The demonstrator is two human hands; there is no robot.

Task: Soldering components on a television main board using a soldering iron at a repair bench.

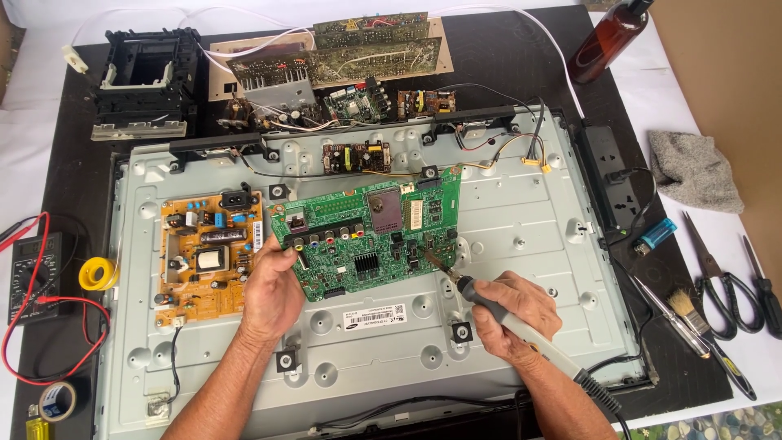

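Note:
A green circuit board (371, 232) lies tilted on the grey metal back panel (521, 220) of an opened flat screen. My left hand (273, 293) grips the board's lower left edge, beside a row of coloured sockets. My right hand (513, 314) holds a grey soldering iron (489, 303) like a pen. Its tip touches the board near the lower right edge. The iron's cable runs off past my right wrist.
An orange power board (208, 253) sits on the panel's left. A multimeter (31, 277) with red leads and a yellow solder reel (98, 273) lie at left. Scissors (721, 281), a brush (705, 326), a power strip (611, 175) and a brown bottle (607, 37) are at right. More boards lie at the back.

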